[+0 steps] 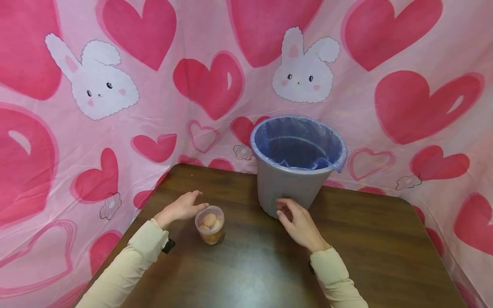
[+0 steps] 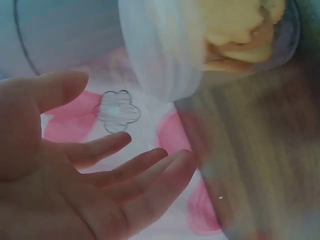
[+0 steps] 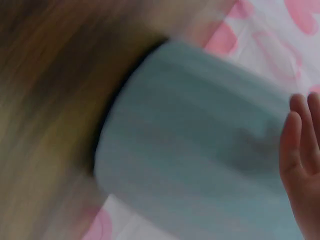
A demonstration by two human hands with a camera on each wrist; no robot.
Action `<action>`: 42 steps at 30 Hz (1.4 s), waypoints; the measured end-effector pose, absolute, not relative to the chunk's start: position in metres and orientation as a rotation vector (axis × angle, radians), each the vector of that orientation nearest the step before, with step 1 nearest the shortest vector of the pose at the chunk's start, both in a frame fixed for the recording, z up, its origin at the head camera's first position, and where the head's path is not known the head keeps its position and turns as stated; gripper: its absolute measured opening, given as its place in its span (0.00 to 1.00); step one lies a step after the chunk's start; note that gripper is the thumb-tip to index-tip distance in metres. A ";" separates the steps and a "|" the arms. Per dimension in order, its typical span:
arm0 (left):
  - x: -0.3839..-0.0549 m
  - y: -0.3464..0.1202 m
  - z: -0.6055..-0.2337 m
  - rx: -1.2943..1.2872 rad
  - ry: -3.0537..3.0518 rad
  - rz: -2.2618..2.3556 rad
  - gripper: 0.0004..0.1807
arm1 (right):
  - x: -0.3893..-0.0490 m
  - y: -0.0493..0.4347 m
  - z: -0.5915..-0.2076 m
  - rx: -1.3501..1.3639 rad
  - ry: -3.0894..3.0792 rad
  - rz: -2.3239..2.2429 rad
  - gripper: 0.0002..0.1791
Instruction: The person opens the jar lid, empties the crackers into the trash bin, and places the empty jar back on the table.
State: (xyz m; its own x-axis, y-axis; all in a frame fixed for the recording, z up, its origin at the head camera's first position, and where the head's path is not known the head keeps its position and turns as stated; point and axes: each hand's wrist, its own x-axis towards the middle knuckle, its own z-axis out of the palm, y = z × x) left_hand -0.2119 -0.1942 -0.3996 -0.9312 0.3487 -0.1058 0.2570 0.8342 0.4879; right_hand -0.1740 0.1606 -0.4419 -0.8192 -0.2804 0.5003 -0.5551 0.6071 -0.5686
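Observation:
A clear plastic jar [image 1: 210, 233] of round tan cookies stands on the table, its rim whitish and translucent. Just left of it hovers my left hand [image 1: 182, 207], thumb near the rim. In the left wrist view those fingers [image 2: 150, 185] are relaxed and apart from the jar [image 2: 240, 40], with nothing in them. My right hand [image 1: 302, 224] is in front of a grey bin [image 1: 289, 188], fingers loosely bent and holding nothing. The right wrist view, partly blurred, has the bin [image 3: 190, 135] filling the middle and the right hand [image 3: 302, 150] at its right edge.
A blue plastic bag [image 1: 296, 147] lines the bin and folds over its rim. Both stand toward the back of the dark brown wooden table [image 1: 246, 261]. Pink cloth [image 1: 215, 38] with hearts and white rabbits hangs behind and along the sides.

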 end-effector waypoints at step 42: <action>-0.200 -0.191 -0.442 0.376 2.591 1.057 0.22 | -0.174 0.016 -0.480 0.618 -2.870 1.418 0.35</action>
State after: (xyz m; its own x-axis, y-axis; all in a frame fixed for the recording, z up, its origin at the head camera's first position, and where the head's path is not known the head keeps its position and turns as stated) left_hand -0.2001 -0.1907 -0.4425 -0.9152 0.3554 -0.1899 0.1213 0.6923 0.7113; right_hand -0.1743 0.0162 -0.4799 -0.9213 -0.3842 0.0597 -0.2809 0.5513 -0.7856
